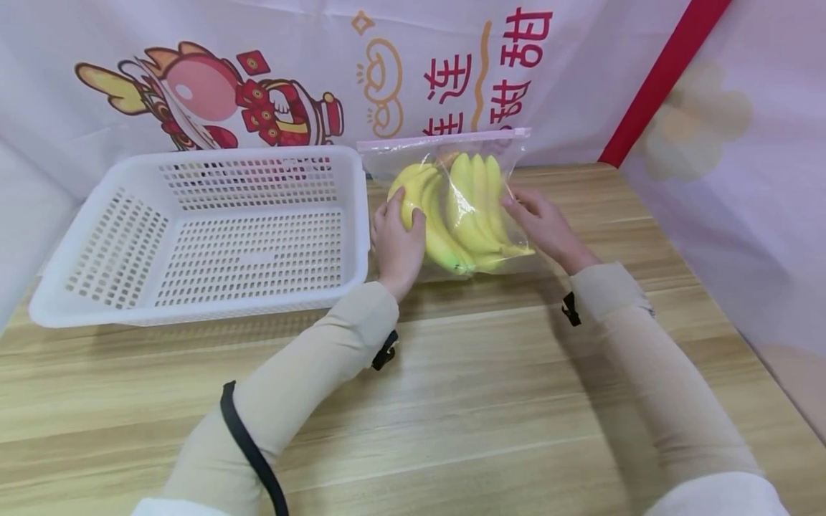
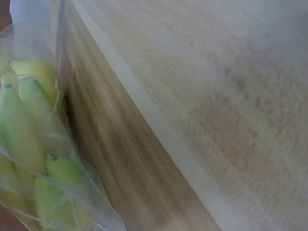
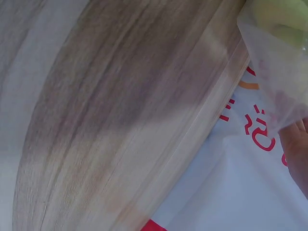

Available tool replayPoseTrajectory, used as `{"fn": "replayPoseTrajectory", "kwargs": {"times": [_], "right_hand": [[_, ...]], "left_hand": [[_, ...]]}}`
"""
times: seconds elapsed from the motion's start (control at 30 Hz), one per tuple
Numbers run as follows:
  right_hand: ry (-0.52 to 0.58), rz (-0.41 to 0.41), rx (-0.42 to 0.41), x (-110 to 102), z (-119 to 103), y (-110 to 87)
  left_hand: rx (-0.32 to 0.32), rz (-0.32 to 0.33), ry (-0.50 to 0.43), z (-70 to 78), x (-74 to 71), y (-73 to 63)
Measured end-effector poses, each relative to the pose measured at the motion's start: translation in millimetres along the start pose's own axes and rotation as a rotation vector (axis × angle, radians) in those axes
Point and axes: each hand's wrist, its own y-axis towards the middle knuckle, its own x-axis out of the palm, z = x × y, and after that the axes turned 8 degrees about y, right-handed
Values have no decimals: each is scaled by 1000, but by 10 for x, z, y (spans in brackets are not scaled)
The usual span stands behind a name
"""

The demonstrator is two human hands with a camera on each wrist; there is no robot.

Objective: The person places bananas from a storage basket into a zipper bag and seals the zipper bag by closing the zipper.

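Note:
Two bunches of yellow bananas (image 1: 480, 204) lie side by side inside a clear zip bag (image 1: 445, 145), which has a pink strip along its top edge. My left hand (image 1: 399, 247) grips the bag's left side, fingers and thumb around the left bunch through the plastic. At the right edge, my right hand (image 1: 545, 226) holds the bag between thumb and fingers. Greenish banana tips (image 2: 21, 125) show through the plastic in the left wrist view. In the right wrist view, part of the right hand (image 3: 296, 151) meets the bag's corner (image 3: 284, 96).
A white perforated plastic basket (image 1: 213, 313) stands on the wooden table (image 1: 452, 401), just left of the bag. Behind them hangs a printed white cloth (image 1: 413, 43) with cartoon figures and red writing. A red strip (image 1: 665, 86) runs down the back right corner.

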Motion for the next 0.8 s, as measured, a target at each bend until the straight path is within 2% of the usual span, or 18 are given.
{"fn": "replayPoseTrajectory", "kwargs": {"times": [0.1, 0.3, 0.47, 0.53, 0.67, 0.8], "right_hand": [[-7, -40, 1, -14, 5, -4], [84, -136, 75, 1, -15, -6], [107, -183, 76, 14, -9, -1], [81, -206, 80, 6, -12, -1], [27, -246, 96, -8, -32, 12], [21, -273, 122, -9, -53, 37]], "left_hand": [[4, -26, -3, -10, 7, 4], [10, -85, -56, -22, 18, 0], [-24, -82, -145, -37, 49, 5], [-43, -69, -164, -46, 60, 2], [-49, -64, -131, -68, 69, -13], [-49, -93, -106, -83, 66, -25]]}}
